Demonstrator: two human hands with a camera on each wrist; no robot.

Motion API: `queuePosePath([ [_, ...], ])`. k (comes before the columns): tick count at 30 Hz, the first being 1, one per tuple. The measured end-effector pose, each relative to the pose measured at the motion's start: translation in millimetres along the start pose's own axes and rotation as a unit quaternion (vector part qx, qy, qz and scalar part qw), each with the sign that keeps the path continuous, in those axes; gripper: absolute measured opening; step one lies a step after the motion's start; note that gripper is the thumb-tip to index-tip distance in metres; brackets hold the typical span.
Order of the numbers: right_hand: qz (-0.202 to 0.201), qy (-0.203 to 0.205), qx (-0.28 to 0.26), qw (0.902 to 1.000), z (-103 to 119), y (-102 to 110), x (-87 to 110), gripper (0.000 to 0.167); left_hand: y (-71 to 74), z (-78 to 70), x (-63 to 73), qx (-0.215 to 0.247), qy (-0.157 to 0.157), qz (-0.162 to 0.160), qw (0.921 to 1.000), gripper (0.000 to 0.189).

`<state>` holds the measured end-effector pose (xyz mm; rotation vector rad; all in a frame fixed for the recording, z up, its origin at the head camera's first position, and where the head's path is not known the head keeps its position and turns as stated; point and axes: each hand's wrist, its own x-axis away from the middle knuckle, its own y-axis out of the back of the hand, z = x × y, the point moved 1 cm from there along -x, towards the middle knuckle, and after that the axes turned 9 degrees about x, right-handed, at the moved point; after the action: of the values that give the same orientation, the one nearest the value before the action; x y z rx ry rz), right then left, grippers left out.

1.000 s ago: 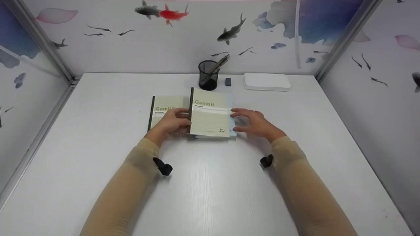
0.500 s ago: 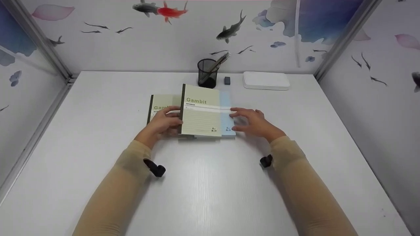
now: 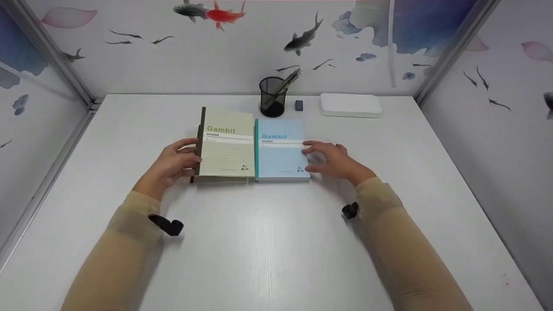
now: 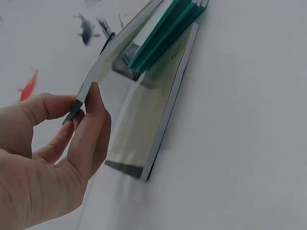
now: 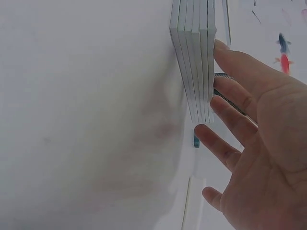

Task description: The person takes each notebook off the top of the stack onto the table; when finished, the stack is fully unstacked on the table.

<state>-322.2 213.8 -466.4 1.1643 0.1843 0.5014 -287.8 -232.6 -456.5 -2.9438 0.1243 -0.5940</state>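
Observation:
My left hand [image 3: 174,160] pinches a pale green "Gambit" notebook [image 3: 228,151] at its dark spine, thumb on one face and fingers on the other in the left wrist view. This notebook is raised and slightly tilted above another pale green notebook [image 4: 148,110] lying on the table. Just to the right lies a stack of notebooks with a blue "Gambit" notebook [image 3: 282,151] on top; its teal spines show in the left wrist view. Loosely bent, the fingers of my right hand [image 3: 335,160] rest against the stack's right edge, where several page blocks [image 5: 194,62] show.
Behind the notebooks stands a black mesh cup [image 3: 272,97] with pens [image 3: 285,86] leaning in it. A small dark block [image 3: 299,105] sits beside the cup. Farther right is a flat white case [image 3: 351,106]. Printed walls enclose the white table [image 3: 276,242].
My left hand has carried the pale green notebook leftward off the blue one, over the other green notebook. The blue cover is now uncovered. My right hand has stayed in place.

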Motion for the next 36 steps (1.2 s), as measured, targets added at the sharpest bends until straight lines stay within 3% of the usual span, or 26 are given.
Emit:
queuePosePath([
  [8,0.003,-0.002,-0.009,1.0000,-2,1,0.7,0.050,59.9,-13.6,20.4,-0.013,-0.008,-0.020,0.9997,0.077],
  [14,0.005,-0.005,-0.003,1.0000,-2,3,-1.7,0.050,95.1,-20.8,30.2,-0.003,-0.014,-0.036,0.9993,0.081],
  [19,0.004,0.004,-0.008,0.9999,-3,0,-0.5,0.050,120.7,-16.9,34.3,-0.007,-0.006,-0.057,0.9983,0.083],
  [25,0.009,-0.004,-0.005,0.9999,-2,-2,1.7,0.051,141.9,-8.4,33.2,-0.054,0.018,-0.068,0.9961,0.082],
  [29,0.010,-0.009,-0.007,0.9999,-1,-1,1.3,0.052,150.7,-6.2,31.2,-0.101,0.019,-0.066,0.9925,0.081],
  [33,0.010,-0.020,-0.004,0.9997,0,-1,1.3,0.052,153.1,-5.0,29.0,-0.157,0.012,-0.066,0.9854,0.080],
  [36,0.010,-0.023,-0.001,0.9997,-1,-2,0.8,0.052,152.6,-5.8,26.7,-0.217,0.002,-0.071,0.9736,0.078],
])
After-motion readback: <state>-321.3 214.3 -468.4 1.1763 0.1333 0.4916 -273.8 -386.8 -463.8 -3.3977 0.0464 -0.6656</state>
